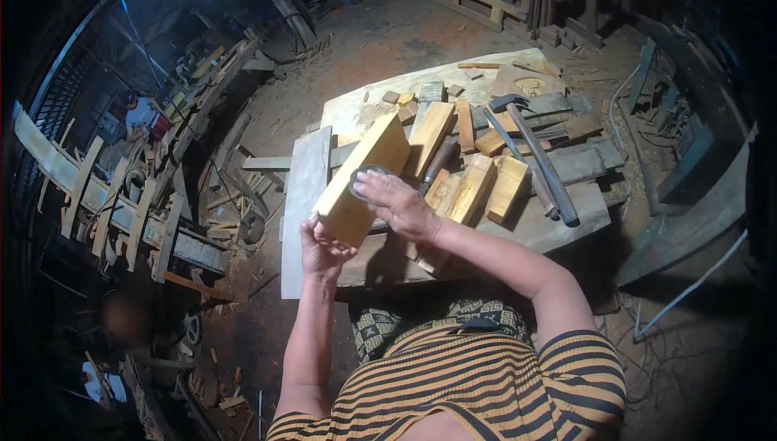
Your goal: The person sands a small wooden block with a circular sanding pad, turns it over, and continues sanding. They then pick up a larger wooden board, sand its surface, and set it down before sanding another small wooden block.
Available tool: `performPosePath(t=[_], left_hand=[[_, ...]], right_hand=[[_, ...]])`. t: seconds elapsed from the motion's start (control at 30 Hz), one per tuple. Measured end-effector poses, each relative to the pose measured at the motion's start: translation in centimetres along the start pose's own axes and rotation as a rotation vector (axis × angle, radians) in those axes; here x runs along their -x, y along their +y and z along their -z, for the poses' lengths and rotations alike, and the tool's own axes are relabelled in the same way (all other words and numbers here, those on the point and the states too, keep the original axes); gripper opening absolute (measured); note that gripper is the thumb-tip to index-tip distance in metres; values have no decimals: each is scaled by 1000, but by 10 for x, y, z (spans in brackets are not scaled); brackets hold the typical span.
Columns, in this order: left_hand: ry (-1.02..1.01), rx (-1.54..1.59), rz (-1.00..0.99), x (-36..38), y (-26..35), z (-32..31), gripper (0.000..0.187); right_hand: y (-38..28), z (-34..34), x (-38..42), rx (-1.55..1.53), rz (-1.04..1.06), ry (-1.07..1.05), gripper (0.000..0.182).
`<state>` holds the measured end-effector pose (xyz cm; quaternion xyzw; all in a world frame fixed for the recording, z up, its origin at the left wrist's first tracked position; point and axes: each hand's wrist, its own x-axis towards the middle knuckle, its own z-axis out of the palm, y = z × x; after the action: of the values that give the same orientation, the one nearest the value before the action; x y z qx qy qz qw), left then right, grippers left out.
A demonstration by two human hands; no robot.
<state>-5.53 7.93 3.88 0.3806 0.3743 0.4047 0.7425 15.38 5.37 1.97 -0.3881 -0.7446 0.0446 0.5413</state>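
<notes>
My left hand [325, 248] grips the near lower end of a thick yellowish wooden block [387, 143], with fingers curled around its edge. The block is held tilted, rising away from me over the bench. My right hand [398, 201] is closed over a small round dark disc [354, 185], which lies against the face of the block. Fingers cover most of the disc, so its exact kind is hidden. Just right of that hand are a dark-handled tool [439, 161] and several short wood pieces [508, 190].
A hammer [544, 162] lies across boards on the right of the wooden bench [304, 214]. Small offcuts [405, 99] are scattered at its far side. Timber racks [486, 0] stand behind. At left, another person [142, 115] is near cluttered planks. A pale cable [688, 287] runs at right.
</notes>
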Motion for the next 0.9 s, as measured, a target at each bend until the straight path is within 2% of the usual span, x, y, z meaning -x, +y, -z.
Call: performPosePath(t=[0.07,0.13,0.17,0.23,0.27,0.3,0.4,0.5,0.57,0.6,0.67,0.7,0.77,0.83,0.9], left_hand=[[-23,48,-34,2,6,-4,62],[53,-67,-23,11,15,-23,77],[53,-68,-24,8,12,-20,77],[-53,-267,-52,5,7,-13,84],[64,-204,-34,6,-4,-15,75],[76,-36,-53,-2,-14,-4,70],[45,229,-109,-18,-34,6,57],[57,234,-144,-26,-49,18,57],[60,296,-65,-30,-55,31,58],[109,254,-14,-24,-54,26,57],[189,194,27,-22,-59,24,57],[197,196,27,-22,-62,24,57],[208,225,26,-23,-65,25,60],[190,167,6,-20,-69,25,63],[257,270,-51,-18,-69,23,70]], right_hand=[[-2,-5,-4,20,28,12,39],[-9,-15,-1,-2,22,29,39],[-10,-20,3,-3,17,29,38],[-10,-26,12,9,5,25,37],[-9,-28,18,26,9,-69,37],[-9,-32,22,44,12,-159,37],[-12,-43,31,107,71,-190,36],[-8,-40,30,149,155,-262,35],[9,-33,20,63,249,-283,30],[19,-28,7,141,291,-211,23],[63,-18,-9,218,139,-150,21],[78,-7,-30,307,-260,-457,31],[126,-27,-18,419,-321,-55,32],[106,-19,-29,500,-415,-149,33],[69,-19,-50,481,-442,-531,30]])
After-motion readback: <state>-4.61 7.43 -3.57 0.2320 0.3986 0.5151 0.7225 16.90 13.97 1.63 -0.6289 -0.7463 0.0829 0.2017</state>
